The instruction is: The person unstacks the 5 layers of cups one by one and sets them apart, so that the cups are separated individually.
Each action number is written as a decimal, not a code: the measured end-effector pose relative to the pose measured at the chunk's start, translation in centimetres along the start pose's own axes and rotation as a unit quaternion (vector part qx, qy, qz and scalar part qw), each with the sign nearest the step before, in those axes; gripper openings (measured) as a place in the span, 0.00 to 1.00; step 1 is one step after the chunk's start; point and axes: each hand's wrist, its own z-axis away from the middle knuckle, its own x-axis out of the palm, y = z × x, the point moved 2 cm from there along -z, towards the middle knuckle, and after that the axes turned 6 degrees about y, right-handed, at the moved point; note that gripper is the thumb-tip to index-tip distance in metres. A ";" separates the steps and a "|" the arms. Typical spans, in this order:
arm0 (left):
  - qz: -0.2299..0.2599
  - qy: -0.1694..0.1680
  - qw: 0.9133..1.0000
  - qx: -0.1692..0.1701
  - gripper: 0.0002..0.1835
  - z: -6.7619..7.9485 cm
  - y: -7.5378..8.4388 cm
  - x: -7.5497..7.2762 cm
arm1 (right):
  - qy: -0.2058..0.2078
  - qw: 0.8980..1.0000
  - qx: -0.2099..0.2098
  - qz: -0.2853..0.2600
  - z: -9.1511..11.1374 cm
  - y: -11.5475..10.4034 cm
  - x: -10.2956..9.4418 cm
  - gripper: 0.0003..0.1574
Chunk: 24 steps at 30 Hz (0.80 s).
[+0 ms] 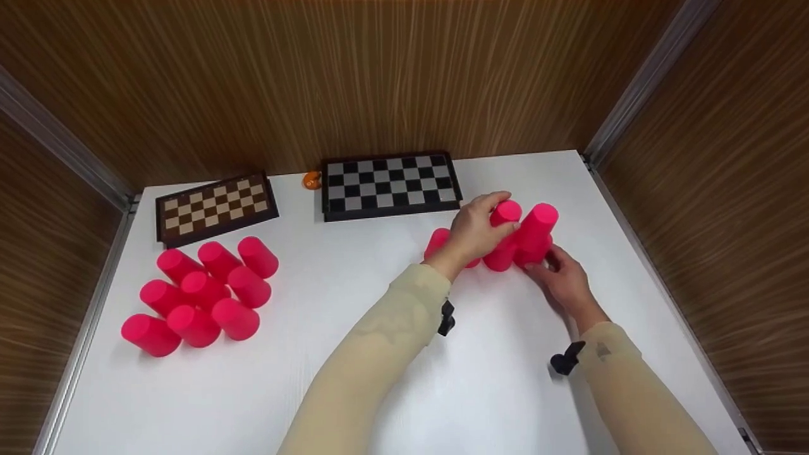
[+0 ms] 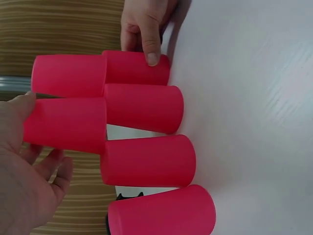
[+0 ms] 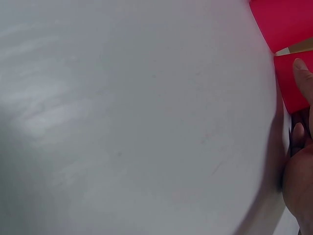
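On the right side of the table, several bright pink cups stand upside down in a row. Two more rest on top, an upper cup (image 2: 65, 123) and its neighbour (image 2: 68, 75). The left hand (image 1: 475, 229) holds that upper cup, with thumb and fingers on opposite sides near its top. At the row's right end, the right hand (image 1: 564, 279) grips a bottom cup (image 2: 134, 68), its thumb on the near side. Another bottom cup (image 2: 149, 160) shows in the left wrist view. From the head, the left hand partly hides the row.
More pink cups (image 1: 203, 291) stand upside down in a grouped block on the left. Behind them lies a brown checkered board (image 1: 218, 205). A black-and-grey checkered board (image 1: 390, 183) and a small orange object (image 1: 311, 181) are at the back. Wood-grain panels (image 1: 379, 76) enclose the white table (image 1: 303, 392).
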 end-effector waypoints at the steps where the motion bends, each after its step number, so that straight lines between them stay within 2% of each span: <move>1: -0.001 -0.001 1.000 0.000 0.35 0.0 -0.1 0.0 | 0.000 1.000 -0.001 0.003 0.0 0.0 0.0 0.53; 7: -0.002 -0.001 1.000 0.001 0.34 0.3 0.0 -0.2 | 0.005 1.000 -0.008 0.006 -0.6 0.7 -0.1 0.53; 12: 0.016 0.015 1.000 0.014 0.33 1.1 -0.1 -1.6 | 0.010 0.999 -0.030 0.033 -0.5 0.7 0.0 0.54; 17: 0.034 0.060 0.997 0.030 0.31 2.4 -1.1 -3.7 | 0.010 0.999 -0.038 0.037 -0.4 0.5 -0.1 0.54; 24: 0.054 0.136 0.989 0.028 0.32 4.9 -4.0 -7.4 | 0.000 0.999 -0.030 0.031 -0.2 0.6 -0.1 0.54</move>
